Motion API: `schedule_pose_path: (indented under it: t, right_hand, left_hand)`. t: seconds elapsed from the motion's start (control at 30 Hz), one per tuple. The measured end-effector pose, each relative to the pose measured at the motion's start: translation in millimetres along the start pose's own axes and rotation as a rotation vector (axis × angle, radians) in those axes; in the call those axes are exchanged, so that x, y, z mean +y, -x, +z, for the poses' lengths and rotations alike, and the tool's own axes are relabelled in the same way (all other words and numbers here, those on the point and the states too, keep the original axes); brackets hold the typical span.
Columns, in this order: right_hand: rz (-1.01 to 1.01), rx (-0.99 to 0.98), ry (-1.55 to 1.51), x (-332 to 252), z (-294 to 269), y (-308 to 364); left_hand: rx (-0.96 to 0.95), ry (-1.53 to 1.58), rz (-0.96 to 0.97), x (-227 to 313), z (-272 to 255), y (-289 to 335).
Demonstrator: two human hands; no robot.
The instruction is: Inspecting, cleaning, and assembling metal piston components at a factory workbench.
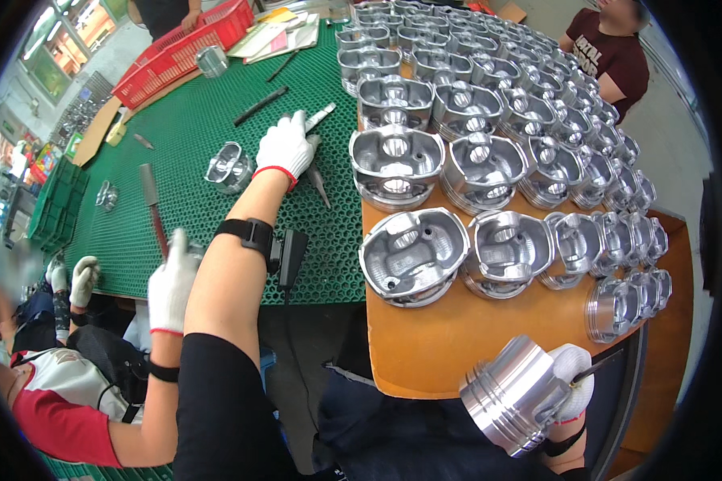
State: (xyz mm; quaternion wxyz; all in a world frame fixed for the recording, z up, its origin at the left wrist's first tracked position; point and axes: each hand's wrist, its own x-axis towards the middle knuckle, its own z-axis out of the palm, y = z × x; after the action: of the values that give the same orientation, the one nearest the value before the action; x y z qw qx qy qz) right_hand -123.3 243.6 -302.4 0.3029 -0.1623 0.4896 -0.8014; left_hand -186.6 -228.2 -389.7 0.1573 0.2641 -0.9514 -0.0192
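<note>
My left hand [285, 148], in a white glove, reaches over the green mat with its fingers bent down. Beside the fingers lies a light flat blade [321, 118]. A dark pointed tool [319, 183] shows under the hand's near side. What the fingers grip is hidden. At the lower right my gloved right hand [573, 377] is closed on a shiny metal piston [512, 397], tilted with its ringed end to the left. A thin dark rod [598, 366] sticks out by that hand. A loose piston [230, 167] rests left of my left hand.
Rows of pistons [409, 252] fill the orange board [409, 353] at right. Left, a co-worker's gloved hand [172, 284] holds a red-handled file [154, 200]. A dark bar [261, 106], red crate [180, 52] and papers [285, 36] sit on the green mat [200, 120].
</note>
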Motion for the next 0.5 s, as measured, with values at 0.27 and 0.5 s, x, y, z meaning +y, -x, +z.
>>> schedule_pose_path:
  t: [0.27, 0.5]
  right_hand:
    - [0.103, -0.12, -0.065, 14.0, -19.6, 5.4]
    - [0.097, -0.252, -0.132, 9.4, -11.6, 1.8]
  left_hand:
    - [-0.002, -0.152, -0.063, -9.1, -4.3, 0.1]
    - [0.381, 0.674, -0.282, -14.6, -76.9, 75.2]
